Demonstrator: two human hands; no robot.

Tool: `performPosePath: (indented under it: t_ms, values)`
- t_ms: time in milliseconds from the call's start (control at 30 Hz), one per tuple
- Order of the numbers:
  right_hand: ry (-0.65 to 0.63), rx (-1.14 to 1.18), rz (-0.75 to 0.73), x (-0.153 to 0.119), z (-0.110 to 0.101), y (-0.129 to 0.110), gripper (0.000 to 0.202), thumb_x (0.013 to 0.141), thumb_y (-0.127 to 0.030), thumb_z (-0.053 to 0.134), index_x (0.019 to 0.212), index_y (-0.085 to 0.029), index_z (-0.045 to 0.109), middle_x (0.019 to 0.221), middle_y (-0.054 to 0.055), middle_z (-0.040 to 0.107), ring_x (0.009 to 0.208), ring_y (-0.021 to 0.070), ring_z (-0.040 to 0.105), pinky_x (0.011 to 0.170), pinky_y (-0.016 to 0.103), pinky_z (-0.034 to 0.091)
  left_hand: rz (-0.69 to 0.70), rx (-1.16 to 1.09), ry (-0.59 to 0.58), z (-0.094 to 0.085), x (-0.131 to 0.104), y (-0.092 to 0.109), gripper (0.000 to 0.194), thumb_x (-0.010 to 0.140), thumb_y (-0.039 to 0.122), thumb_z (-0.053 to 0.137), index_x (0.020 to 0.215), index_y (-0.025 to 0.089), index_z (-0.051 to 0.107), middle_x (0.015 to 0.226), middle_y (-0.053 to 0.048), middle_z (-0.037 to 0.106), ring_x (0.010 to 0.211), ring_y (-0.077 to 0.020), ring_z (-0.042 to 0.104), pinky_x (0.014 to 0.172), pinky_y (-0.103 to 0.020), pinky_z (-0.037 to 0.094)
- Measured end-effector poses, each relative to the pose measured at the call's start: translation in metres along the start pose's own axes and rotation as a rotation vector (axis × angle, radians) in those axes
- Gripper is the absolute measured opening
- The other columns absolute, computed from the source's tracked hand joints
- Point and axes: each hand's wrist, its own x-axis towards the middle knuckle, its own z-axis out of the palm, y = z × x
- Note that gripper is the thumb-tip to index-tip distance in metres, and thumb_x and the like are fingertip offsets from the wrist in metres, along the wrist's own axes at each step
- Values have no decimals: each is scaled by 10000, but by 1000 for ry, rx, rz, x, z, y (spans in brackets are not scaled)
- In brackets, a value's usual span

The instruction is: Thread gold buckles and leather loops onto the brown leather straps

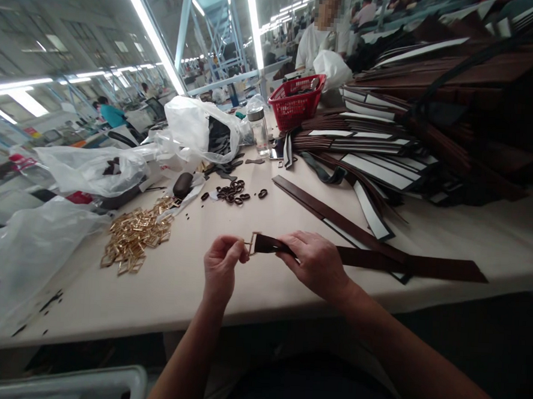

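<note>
A gold belt buckle (253, 242) sits at the left end of a dark brown leather strap (375, 260). My left hand (223, 262) pinches the buckle's prong side between thumb and fingers. Laid over the strap close to the buckle, my right hand (314, 262) grips it with the thumb below. The strap runs rightward under that hand and along the table. Beyond it lie more brown straps (311, 209), crossing it at the right. Part of the strap is hidden by my right fingers.
Loose gold buckles (140, 231) form a pile at the left. Small dark loops (233, 191) lie mid-table. Behind are plastic bags (199, 126), a glass bottle (258, 133) and a red basket (297, 102). Stacked leather strips (387, 146) fill the right. A person (324, 37) stands across the table.
</note>
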Motion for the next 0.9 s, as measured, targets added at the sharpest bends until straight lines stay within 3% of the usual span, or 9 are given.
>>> performPosePath:
  t_ms: [167, 367, 467, 533, 733, 900]
  values:
    - [-45, 71, 29, -3, -4, 3, 183, 901, -264, 687, 1061, -177, 674, 963, 45, 720, 869, 217, 659, 766, 325, 422, -13, -59, 70, 0, 17, -1, 266, 719, 352, 823, 744, 176, 626, 615, 16, 653, 523, -97, 571, 538, -206, 463]
    - [-188, 120, -20, -11, -3, -6, 179, 913, -294, 670, 1060, -193, 679, 952, 37, 703, 851, 208, 646, 746, 322, 407, 273, 348, 28, -8, 23, -6, 171, 748, 274, 810, 725, 175, 672, 686, 14, 624, 634, -95, 555, 613, -207, 452]
    - [-197, 103, -26, -12, 3, -8, 190, 903, -299, 681, 1061, -193, 678, 949, 38, 705, 819, 208, 637, 731, 328, 393, 359, 420, -2, -6, 21, -8, 144, 767, 251, 798, 708, 183, 685, 791, -2, 625, 759, -113, 577, 694, -217, 465]
    - [-169, 80, -1, -11, 5, -6, 191, 888, -287, 698, 1049, -186, 679, 946, 43, 710, 818, 212, 635, 732, 330, 388, 295, 347, 3, -4, 17, -9, 142, 766, 260, 800, 713, 187, 690, 875, -16, 650, 848, -128, 605, 754, -228, 480]
    - [-59, 25, 46, -6, 6, -2, 193, 884, -274, 697, 1042, -167, 672, 935, 55, 712, 828, 224, 636, 739, 344, 394, -116, -27, 81, 4, 0, -13, 269, 672, 356, 874, 694, 175, 676, 963, -33, 720, 930, -154, 659, 872, -277, 497]
    - [-21, 21, 69, -3, 10, -7, 196, 927, -296, 647, 1063, -157, 667, 930, 68, 710, 849, 227, 639, 752, 348, 399, -218, -90, 23, 13, -14, -22, 295, 664, 378, 878, 667, 174, 666, 818, -1, 705, 778, -123, 638, 806, -267, 507]
